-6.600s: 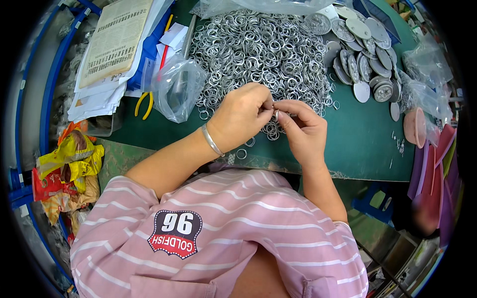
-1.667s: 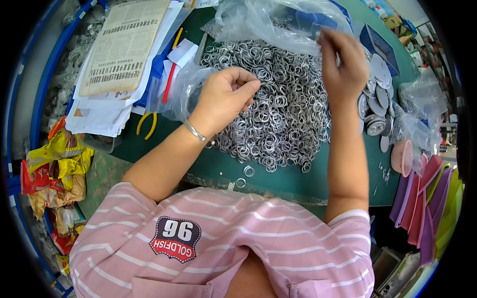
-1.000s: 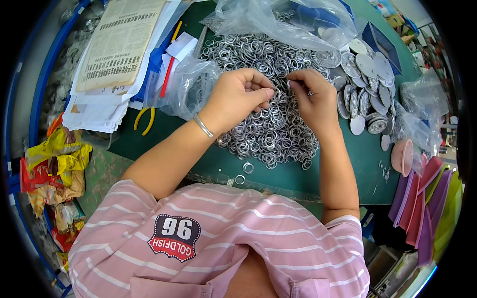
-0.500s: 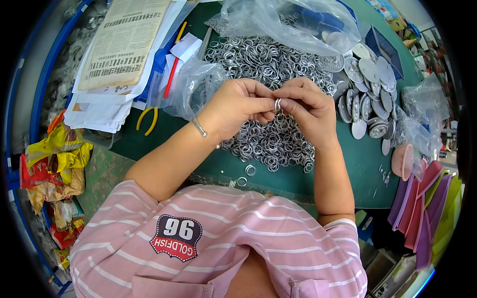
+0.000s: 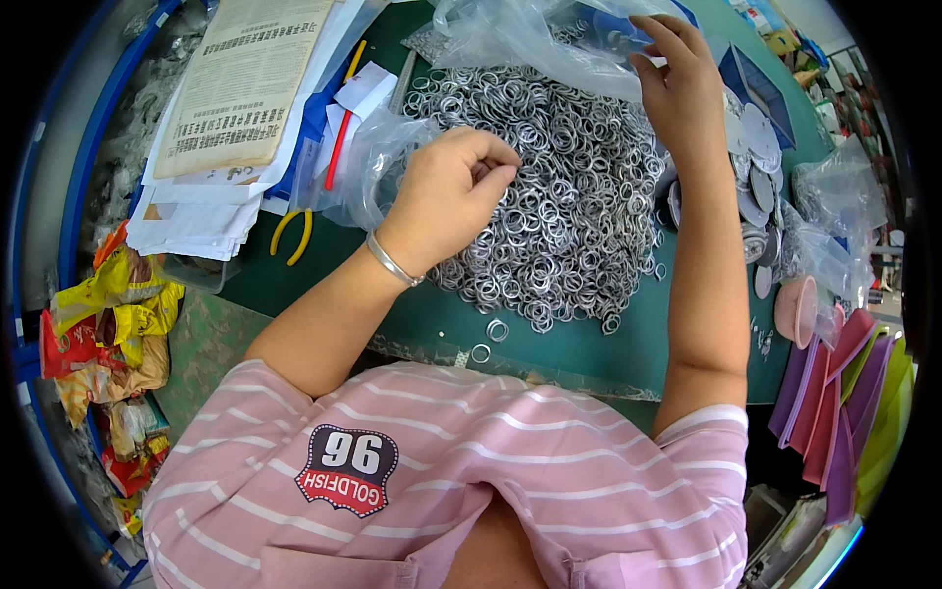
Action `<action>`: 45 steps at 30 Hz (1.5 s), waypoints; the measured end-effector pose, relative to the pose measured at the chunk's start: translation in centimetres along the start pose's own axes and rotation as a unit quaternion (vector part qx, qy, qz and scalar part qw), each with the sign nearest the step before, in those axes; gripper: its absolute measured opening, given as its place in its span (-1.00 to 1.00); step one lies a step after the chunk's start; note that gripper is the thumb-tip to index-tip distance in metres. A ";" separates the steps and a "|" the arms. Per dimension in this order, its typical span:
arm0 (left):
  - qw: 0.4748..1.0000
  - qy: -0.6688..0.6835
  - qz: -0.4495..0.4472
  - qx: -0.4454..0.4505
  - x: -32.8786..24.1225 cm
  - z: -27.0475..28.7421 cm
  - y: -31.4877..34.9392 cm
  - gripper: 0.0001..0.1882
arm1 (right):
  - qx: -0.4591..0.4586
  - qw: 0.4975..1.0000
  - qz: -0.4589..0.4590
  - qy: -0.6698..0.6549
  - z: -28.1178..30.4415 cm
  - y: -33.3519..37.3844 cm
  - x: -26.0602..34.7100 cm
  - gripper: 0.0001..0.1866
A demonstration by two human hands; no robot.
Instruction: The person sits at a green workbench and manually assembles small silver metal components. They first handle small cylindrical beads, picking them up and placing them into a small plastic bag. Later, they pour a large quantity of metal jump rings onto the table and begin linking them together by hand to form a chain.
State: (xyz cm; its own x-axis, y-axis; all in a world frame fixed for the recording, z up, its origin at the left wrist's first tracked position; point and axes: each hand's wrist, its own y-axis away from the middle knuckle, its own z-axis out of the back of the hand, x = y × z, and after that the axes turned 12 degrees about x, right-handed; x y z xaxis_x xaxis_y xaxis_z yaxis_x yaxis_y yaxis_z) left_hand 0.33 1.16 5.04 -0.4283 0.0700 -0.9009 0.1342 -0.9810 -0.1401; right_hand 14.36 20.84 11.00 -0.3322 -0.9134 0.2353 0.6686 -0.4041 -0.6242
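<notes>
A broad heap of small silvery metal rings (image 5: 559, 236) covers the middle of the green table. Over the heap's left part is my left hand (image 5: 446, 196), its thumb and forefinger closed in a pinch; whether a ring is between them cannot be made out. My right hand (image 5: 680, 88) reaches out to the far right, beside a clear plastic bag (image 5: 549, 54). Its thumb and forefinger are apart, and nothing shows in its grasp. Two loose rings (image 5: 480, 352) lie near the table's front edge.
Round silvery discs (image 5: 754, 147) are piled to the right, beside a blue bin (image 5: 756, 93). A pink cup (image 5: 795, 311) stands at the right edge. On the left lie papers (image 5: 240, 98), yellow-handled pliers (image 5: 292, 239), a red pen-like stick (image 5: 338, 149) and crumpled clear plastic (image 5: 383, 162).
My hands were together over the heap with rings between the fingertips. The right hand has moved away to the far right and its fingers have parted; the left has shifted slightly left.
</notes>
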 end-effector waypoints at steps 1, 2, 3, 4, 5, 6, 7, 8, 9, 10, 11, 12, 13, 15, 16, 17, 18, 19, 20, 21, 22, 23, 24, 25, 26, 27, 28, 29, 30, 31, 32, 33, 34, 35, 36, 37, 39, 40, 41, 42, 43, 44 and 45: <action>0.997 -0.079 -0.025 0.008 0.0 -0.1 0.1 -0.83 | 0.015 0.998 -0.004 0.067 0.0 0.2 -0.7 -0.84; 0.992 -0.109 -0.065 0.016 0.4 -0.3 0.2 -0.82 | 0.074 0.997 -0.015 0.028 0.0 0.6 -0.3 -0.85; 0.991 -0.114 -0.063 0.015 0.6 -0.5 0.5 -0.83 | 0.133 0.991 -0.023 -0.014 0.2 1.2 0.5 -0.85; 0.991 -0.118 -0.062 0.015 0.6 -0.9 0.7 -0.84 | 0.191 0.980 -0.031 -0.054 0.4 2.0 1.4 -0.86; 0.991 -0.122 -0.061 0.016 0.6 -1.3 0.9 -0.85 | 0.255 0.961 -0.033 -0.102 0.2 3.4 2.4 -0.86; 0.986 -0.150 -0.075 0.001 0.9 -1.6 0.8 -0.85 | 0.334 0.933 -0.020 -0.133 0.5 4.4 3.4 -0.85; 0.983 -0.161 -0.093 -0.006 1.3 -1.7 0.7 -0.84 | 0.383 0.913 -0.013 -0.138 0.3 5.5 4.0 -0.84; 0.979 -0.172 -0.113 -0.011 1.8 -1.8 0.5 -0.84 | 0.365 0.923 -0.030 -0.116 0.4 6.6 4.9 -0.85; 0.974 -0.183 -0.132 -0.015 2.0 -1.9 0.4 -0.83 | 0.346 0.932 -0.050 -0.095 0.5 7.6 5.6 -0.85; 0.980 -0.160 -0.113 -0.013 1.8 -1.9 0.4 -0.83 | 0.315 0.944 -0.038 -0.087 0.2 8.2 5.7 -0.84; 0.986 -0.138 -0.096 -0.010 1.4 -1.8 0.5 -0.83 | 0.282 0.956 -0.026 -0.078 0.0 8.8 5.7 -0.83; 0.990 -0.115 -0.078 -0.008 1.1 -1.7 0.5 -0.83 | 0.249 0.966 -0.014 -0.069 -0.2 9.2 5.7 -0.81; 0.999 -0.011 -0.038 0.001 1.0 -1.9 0.5 -0.84 | 0.225 0.970 -0.037 -0.083 -0.4 9.6 5.8 -0.81; 0.980 0.193 0.043 0.016 0.7 -1.9 0.4 -0.85 | 0.176 0.975 -0.078 -0.111 -0.6 9.9 6.1 -0.80; 0.957 0.277 0.073 0.049 0.1 -1.6 0.3 -0.84 | 0.167 0.964 -0.119 -0.172 -0.6 10.1 6.2 -0.80; 0.942 0.315 0.096 0.061 -0.3 -1.3 0.3 -0.84 | 0.156 0.947 -0.159 -0.231 -0.6 10.1 6.4 -0.79; 0.926 0.352 0.118 0.073 -0.6 -1.1 0.2 -0.84 | 0.145 0.925 -0.197 -0.290 -0.6 10.2 6.7 -0.79; 0.907 0.388 0.140 0.085 -0.8 -0.9 0.2 -0.83 | 0.138 0.893 -0.229 -0.361 -0.5 10.1 7.3 -0.79; 0.888 0.427 0.147 0.084 -0.7 -1.0 0.3 -0.82 | 0.130 0.855 -0.258 -0.430 -0.3 10.0 8.1 -0.79; 0.887 0.432 0.139 0.086 -0.5 -1.0 0.3 -0.81 | 0.121 0.811 -0.285 -0.496 -0.1 9.8 8.6 -0.79; 0.885 0.438 0.131 0.088 -0.3 -1.1 0.3 -0.81 | 0.134 0.839 -0.227 -0.476 -0.2 9.9 8.5 -0.77; 0.883 0.444 0.124 0.090 -0.3 -1.1 0.3 -0.81 | 0.124 0.887 -0.152 -0.418 -0.7 10.1 8.2 -0.75; 0.898 0.420 0.100 0.085 -0.4 -1.2 0.2 -0.86 | 0.125 0.903 -0.133 -0.389 -0.8 10.0 8.3 -0.74; 0.907 0.405 0.091 0.073 -0.7 -1.2 0.2 -0.87 | 0.126 0.917 -0.113 -0.360 -0.8 9.6 8.7 -0.74; 0.914 0.391 0.084 0.063 -0.9 -1.3 0.3 -0.88 | 0.146 0.924 -0.105 -0.337 -0.5 9.2 9.3 -0.73; 0.922 0.376 0.078 0.052 -1.1 -1.3 0.4 -0.89 | 0.135 0.938 -0.076 -0.311 -0.5 9.2 9.1 -0.73; 0.922 0.376 0.079 0.045 -1.2 -1.2 0.3 -0.90 | 0.124 0.950 -0.046 -0.284 -0.6 9.1 8.9 -0.73; 0.923 0.375 0.077 0.038 -1.3 -1.0 0.1 -0.90 | 0.111 0.960 -0.015 -0.256 -0.7 8.8 8.5 -0.73; 0.924 0.374 0.076 0.031 -1.4 -0.8 -0.1 -0.91 | 0.083 0.969 -0.003 -0.232 -0.5 8.2 8.0 -0.74; 0.946 0.319 0.061 0.014 -1.1 -0.6 -0.4 -0.89 | 0.046 0.984 0.013 -0.170 -0.4 7.1 7.2 -0.76; 0.964 0.260 0.047 -0.005 -0.4 -0.5 -0.5 -0.88 | 0.001 0.994 0.038 -0.102 -0.2 5.5 6.1 -0.77; 0.978 0.206 0.030 -0.017 -0.1 -0.5 -0.7 -0.87 | -0.055 0.996 0.061 -0.040 -0.3 4.0 4.3 -0.77; 0.989 0.141 0.043 -0.029 0.1 -0.4 -0.9 -0.89 | -0.074 0.996 0.041 -0.039 -0.3 2.5 2.5 -0.76; 0.997 0.064 0.022 -0.027 -0.1 -0.5 -0.9 -0.90 | -0.062 0.997 0.035 -0.004 -0.4 0.9 0.5 -0.76; 0.999 -0.013 0.000 -0.029 -0.2 -0.4 -0.9 -0.91 | -0.049 0.998 0.032 0.030 -0.5 -0.2 -0.8 -0.76; 0.995 -0.090 -0.022 -0.030 -0.3 -0.4 -1.0 -0.92 | -0.006 0.999 0.025 0.028 0.0 0.1 -1.2 -0.76; 0.991 -0.124 -0.046 -0.022 0.3 -0.8 -1.0 -0.91 | 0.082 0.996 0.020 0.016 0.4 0.4 -0.7 -0.76; 0.989 -0.139 -0.055 -0.009 0.5 -1.0 -1.0 -0.89 | 0.170 0.982 -0.012 -0.084 1.0 1.5 0.7 -0.81; 0.986 -0.154 -0.062 0.002 0.8 -1.2 -0.9 -0.88 | 0.249 0.955 -0.027 -0.158 0.8 2.9 1.9 -0.85; 0.981 -0.179 -0.072 0.002 1.2 -1.4 -0.9 -0.85 | 0.317 0.930 0.024 -0.183 0.7 4.2 2.7 -0.87; 0.981 -0.181 -0.067 0.011 1.2 -1.5 -1.0 -0.85 | 0.338 0.924 0.002 -0.178 0.6 5.9 3.7 -0.85; 0.980 -0.186 -0.061 0.018 1.1 -1.4 -1.2 -0.85 | 0.341 0.931 -0.004 -0.132 0.2 7.2 4.3 -0.84; 0.980 -0.189 -0.056 0.027 1.0 -1.5 -1.2 -0.85 | 0.313 0.947 0.009 -0.074 0.0 7.9 4.8 -0.83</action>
State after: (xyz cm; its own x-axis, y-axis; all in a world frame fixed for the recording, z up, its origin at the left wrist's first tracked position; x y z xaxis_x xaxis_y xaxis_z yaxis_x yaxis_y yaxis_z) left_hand 1.03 2.68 3.70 -0.7390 0.1156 -0.6637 0.0251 -0.9798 -0.1986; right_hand 18.06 13.22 7.19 -0.2511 -0.8990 0.3589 0.9522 -0.2960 -0.0753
